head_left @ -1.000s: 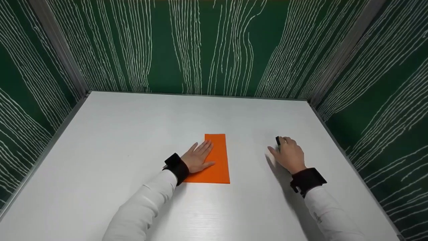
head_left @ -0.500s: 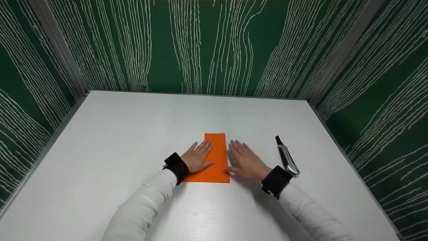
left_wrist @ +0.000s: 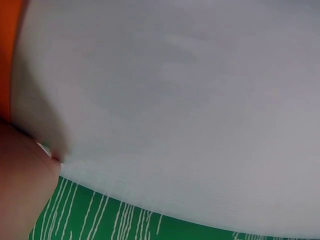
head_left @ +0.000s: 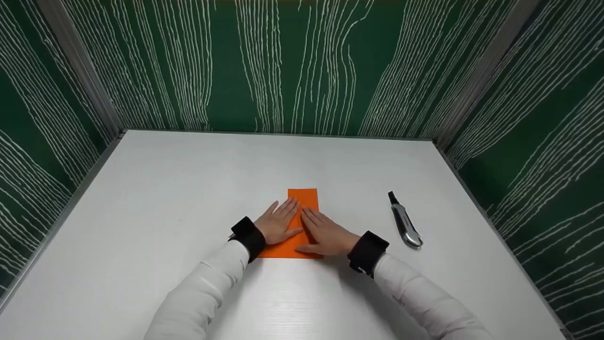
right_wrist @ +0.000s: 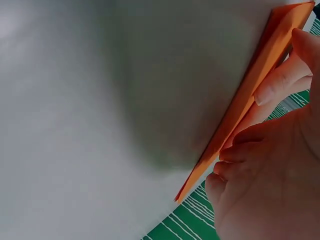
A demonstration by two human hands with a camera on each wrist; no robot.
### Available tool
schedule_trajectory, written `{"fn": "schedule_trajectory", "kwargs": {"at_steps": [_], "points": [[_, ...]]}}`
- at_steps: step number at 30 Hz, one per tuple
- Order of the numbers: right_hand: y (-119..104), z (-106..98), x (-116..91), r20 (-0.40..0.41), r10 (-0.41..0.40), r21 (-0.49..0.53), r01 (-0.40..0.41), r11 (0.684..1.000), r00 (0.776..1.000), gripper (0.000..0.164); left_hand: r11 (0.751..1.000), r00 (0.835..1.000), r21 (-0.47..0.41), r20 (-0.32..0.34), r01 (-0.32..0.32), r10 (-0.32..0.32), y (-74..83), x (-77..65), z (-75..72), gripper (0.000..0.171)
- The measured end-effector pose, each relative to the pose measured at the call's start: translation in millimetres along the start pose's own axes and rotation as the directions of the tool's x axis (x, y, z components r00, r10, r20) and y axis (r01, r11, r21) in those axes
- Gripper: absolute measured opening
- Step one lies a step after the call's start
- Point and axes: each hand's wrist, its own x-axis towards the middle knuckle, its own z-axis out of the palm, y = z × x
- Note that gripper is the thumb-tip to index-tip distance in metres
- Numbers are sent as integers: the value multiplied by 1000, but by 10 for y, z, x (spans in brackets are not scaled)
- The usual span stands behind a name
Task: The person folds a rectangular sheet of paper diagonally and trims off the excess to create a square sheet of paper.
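Note:
A folded sheet of orange paper lies on the white table, its layered edge showing in the right wrist view as a narrow orange strip. My left hand rests spread over the paper's left part, fingers pointing away from me. On its right part lies my right hand, fingers straight and thumb apart, the fingertips close to those of the left. In the left wrist view only a bit of the left hand and a sliver of orange paper show. Neither hand grips anything.
A silver and black utility knife lies on the table to the right of the right forearm. White tabletop surrounds the paper. Green panels with white wavy lines stand behind and at both sides, joined by grey posts.
My right hand has let go of the utility knife, leaving it on the table, and has moved left onto the orange paper. The left hand has stayed in place.

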Motion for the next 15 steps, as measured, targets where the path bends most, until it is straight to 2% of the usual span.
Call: {"fn": "schedule_trajectory", "kwargs": {"at_steps": [6, 15], "points": [[-38, 11, 47, 19, 0, 63, -2, 998, 1000, 101, 1000, 1000, 0, -3, -1, 1, -26, 37, 46, 76], [-16, 71, 140, 74, 13, 38, -16, 999, 997, 107, 1000, 1000, 9, 10, 2, -2, -43, 50, 61, 76]]}}
